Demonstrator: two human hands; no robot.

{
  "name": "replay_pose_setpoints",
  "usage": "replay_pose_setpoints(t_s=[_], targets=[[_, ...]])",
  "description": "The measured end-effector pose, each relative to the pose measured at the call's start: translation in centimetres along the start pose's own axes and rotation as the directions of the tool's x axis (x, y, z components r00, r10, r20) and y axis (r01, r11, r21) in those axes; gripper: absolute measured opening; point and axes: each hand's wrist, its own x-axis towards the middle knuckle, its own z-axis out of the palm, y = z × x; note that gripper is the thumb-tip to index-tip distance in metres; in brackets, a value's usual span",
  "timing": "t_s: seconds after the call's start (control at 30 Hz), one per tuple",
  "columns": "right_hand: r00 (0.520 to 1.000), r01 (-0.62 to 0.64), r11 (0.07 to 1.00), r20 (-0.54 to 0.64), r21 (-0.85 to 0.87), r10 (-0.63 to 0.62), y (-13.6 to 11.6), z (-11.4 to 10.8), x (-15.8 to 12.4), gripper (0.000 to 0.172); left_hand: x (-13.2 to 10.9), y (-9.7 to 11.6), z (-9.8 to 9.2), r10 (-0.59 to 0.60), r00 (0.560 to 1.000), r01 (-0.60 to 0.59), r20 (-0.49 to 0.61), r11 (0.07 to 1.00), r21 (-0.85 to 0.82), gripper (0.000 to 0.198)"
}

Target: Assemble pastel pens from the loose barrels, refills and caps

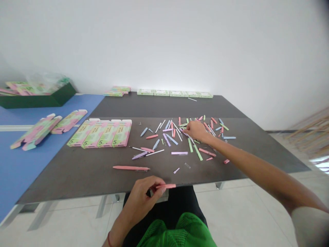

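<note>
My left hand (pixel 144 196) is near the front edge of the dark table (pixel 77 171), fingers pinched on a pink pen barrel (pixel 168 186) that points right. My right hand (pixel 195 130) reaches out over a scatter of pastel pen parts (pixel 180 137) in pink, green, blue and purple; its fingers curl down onto the pieces, and what they grip is hidden. A whole pink pen (pixel 131 167) lies on the table ahead of my left hand.
A row of flat pink-and-green boxes (pixel 101 133) lies left of the parts. More flat boxes (pixel 48 127) rest on the blue table (pixel 15 161). A dark green bin (pixel 38 99) stands at the far left. Packed boxes (pixel 174 93) line the back edge by the white wall.
</note>
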Motion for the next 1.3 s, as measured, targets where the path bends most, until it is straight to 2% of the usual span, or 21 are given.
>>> replay_pose_setpoints(t_s=[0.1, 0.37, 0.47, 0.7, 0.83, 0.93, 1.0, 1.07, 1.13, 1.3], targets=[[1.000, 0.016, 1.000, -0.020, 0.002, -0.016, -1.3, 0.0, 0.7, 0.034, 0.1, 0.1, -0.1, -0.003, 1.000, 0.003, 0.014, 1.000, -0.005, 0.018], [1.000, 0.012, 0.999, 0.016, 0.045, -0.013, -4.2, 1.8, 2.6, 0.022, -0.1, -0.1, -0.1, -0.022, 1.000, 0.022, 0.016, 0.999, -0.027, 0.020], [1.000, -0.014, 0.997, 0.001, 0.082, 0.014, -4.1, 1.4, 3.0, 0.022, -0.1, -0.1, -0.1, -0.027, 1.000, 0.027, 0.010, 0.999, -0.037, 0.019], [0.996, -0.073, 0.963, -0.037, 0.261, 0.085, -1.7, -1.1, 4.9, 0.024, 0.1, -0.1, 0.0, -0.043, 0.999, 0.042, 0.001, 0.997, -0.071, 0.014], [0.994, -0.098, 0.943, -0.011, 0.319, 0.107, -1.8, -0.4, 6.2, 0.022, 0.1, -0.2, 0.3, 0.013, 0.998, -0.018, -0.065, 0.997, -0.077, 0.010], [0.994, -0.097, 0.946, -0.016, 0.308, 0.107, -2.7, 0.7, 6.9, 0.023, -0.3, -0.5, 0.6, 0.157, 0.973, -0.160, -0.167, 0.987, -0.003, 0.007], [0.995, -0.085, 0.954, -0.020, 0.286, 0.095, -3.3, 1.3, 7.1, 0.021, -0.8, -0.9, 0.7, 0.273, 0.937, -0.245, -0.217, 0.958, 0.147, 0.012], [0.996, -0.076, 0.963, -0.018, 0.260, 0.084, -3.8, 1.8, 7.3, 0.020, -1.3, -1.3, 0.6, 0.347, 0.908, -0.266, -0.235, 0.911, 0.314, 0.017], [0.996, -0.077, 0.969, -0.017, 0.233, 0.083, -4.1, 2.1, 7.3, 0.019, -1.7, -1.7, 0.3, 0.361, 0.899, -0.246, -0.248, 0.885, 0.396, 0.018], [0.995, -0.091, 0.981, -0.030, 0.169, 0.097, -4.1, 2.5, 7.4, 0.020, -1.7, -2.7, -0.6, 0.333, 0.914, -0.225, -0.232, 0.892, 0.392, 0.013]])
